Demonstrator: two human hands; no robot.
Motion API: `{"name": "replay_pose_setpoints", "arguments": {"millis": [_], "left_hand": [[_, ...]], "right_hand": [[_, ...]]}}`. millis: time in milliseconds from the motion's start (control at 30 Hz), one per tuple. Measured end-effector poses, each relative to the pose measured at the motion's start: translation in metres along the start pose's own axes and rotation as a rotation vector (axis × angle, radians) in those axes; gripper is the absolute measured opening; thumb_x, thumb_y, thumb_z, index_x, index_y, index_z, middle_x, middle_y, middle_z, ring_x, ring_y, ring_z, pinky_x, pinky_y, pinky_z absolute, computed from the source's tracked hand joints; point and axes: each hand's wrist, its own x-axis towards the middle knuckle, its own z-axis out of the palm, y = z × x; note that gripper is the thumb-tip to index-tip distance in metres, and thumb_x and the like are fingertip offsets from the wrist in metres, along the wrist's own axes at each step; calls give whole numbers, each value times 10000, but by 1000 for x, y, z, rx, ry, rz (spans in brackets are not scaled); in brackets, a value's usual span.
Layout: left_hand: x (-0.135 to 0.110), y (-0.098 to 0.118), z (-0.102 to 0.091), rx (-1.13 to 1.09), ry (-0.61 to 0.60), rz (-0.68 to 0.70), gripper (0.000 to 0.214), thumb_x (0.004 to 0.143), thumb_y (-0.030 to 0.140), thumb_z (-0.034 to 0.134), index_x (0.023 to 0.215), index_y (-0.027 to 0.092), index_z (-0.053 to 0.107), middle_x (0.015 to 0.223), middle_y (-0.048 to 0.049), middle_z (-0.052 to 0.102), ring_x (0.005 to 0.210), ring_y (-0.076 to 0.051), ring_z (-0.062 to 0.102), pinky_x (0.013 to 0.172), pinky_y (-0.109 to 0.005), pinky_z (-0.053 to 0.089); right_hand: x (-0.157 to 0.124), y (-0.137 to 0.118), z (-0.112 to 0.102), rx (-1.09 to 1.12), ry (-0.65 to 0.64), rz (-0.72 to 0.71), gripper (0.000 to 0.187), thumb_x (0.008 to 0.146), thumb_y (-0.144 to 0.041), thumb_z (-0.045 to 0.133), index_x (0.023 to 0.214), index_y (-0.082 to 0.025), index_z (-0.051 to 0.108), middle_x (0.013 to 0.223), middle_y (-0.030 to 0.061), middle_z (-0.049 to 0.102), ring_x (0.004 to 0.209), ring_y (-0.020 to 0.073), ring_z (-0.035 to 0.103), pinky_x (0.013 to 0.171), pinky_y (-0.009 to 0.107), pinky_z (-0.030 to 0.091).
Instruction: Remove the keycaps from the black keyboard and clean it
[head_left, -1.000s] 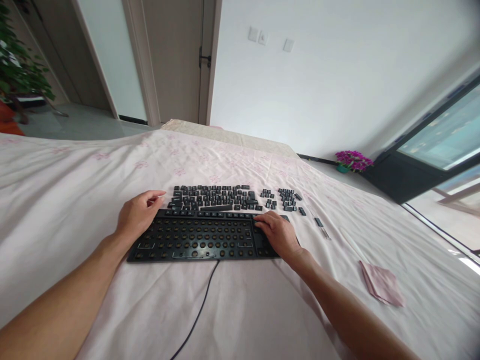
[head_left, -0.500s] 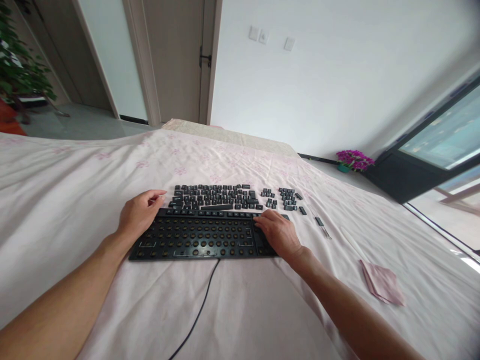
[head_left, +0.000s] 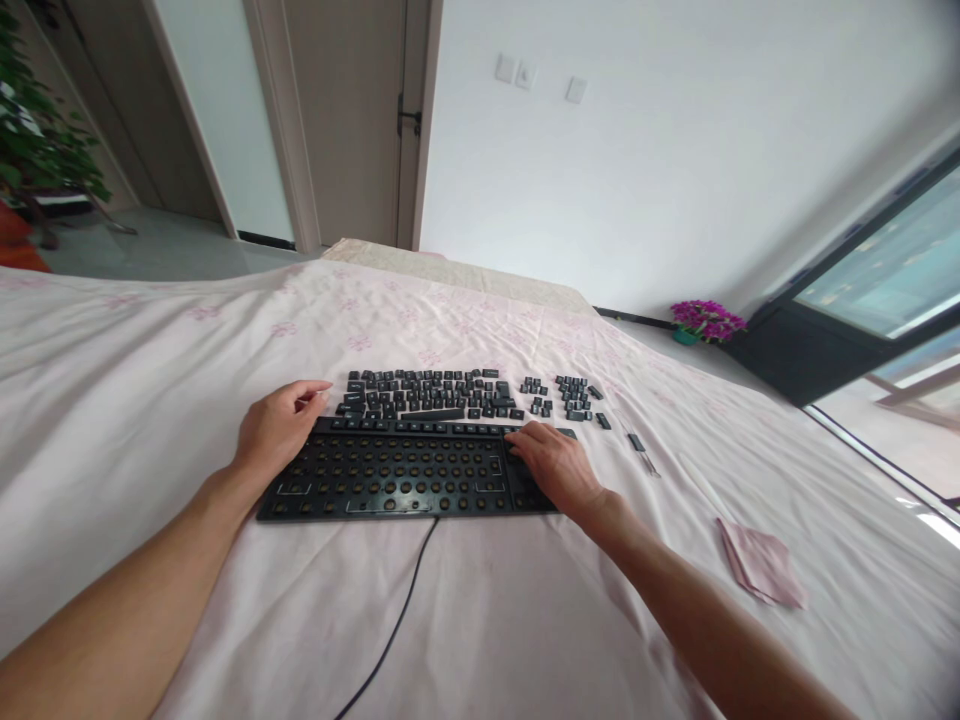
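A black keyboard (head_left: pixel 405 470) lies flat on the bedsheet, most of its keys bare and only the top row of caps in place. My left hand (head_left: pixel 279 428) rests at its upper left corner, index finger stretched out and a gap showing beside the thumb. Over the right part of the keyboard is my right hand (head_left: pixel 556 465), fingers bunched together and touching the key area near the top row. Whatever is under those fingertips is hidden. Loose black keycaps (head_left: pixel 431 388) lie in rows just beyond the keyboard, with a long spacebar (head_left: pixel 433 414) among them.
A wire keycap puller (head_left: pixel 637 445) with a black handle lies right of the keycaps. Farther right is a folded pink cloth (head_left: pixel 761 562). The keyboard cable (head_left: pixel 397 630) runs toward me over the pale bedsheet (head_left: pixel 525 620). Potted purple flowers (head_left: pixel 707 320) stand beyond the bed.
Both hands keep almost the same place on the keyboard. The whole view has shifted very slightly; no object has visibly moved.
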Motion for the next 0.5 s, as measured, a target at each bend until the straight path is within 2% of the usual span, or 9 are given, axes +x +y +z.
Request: {"name": "replay_pose_setpoints", "arguments": {"millis": [300,500], "left_hand": [[1,1,-1,2,-18,-16,370,836,467,499,1091,302,711,997,12,733,881,-192,663,737,-266,452],[0,4,-1,-6,-14,-23,369,830,467,509,1082,296,716,987,0,736,869,-195,664,728,-267,450]], "right_hand": [[1,0,-2,58,20,53,255,973,-265,468,1080,-250,699,968,40,667,881,161,619,732,255,440],[-1,-2,1,-79,49,-10,266,980,-269,453,1069,-245,702,918,48,663,881,181,584,676,271,407]]}}
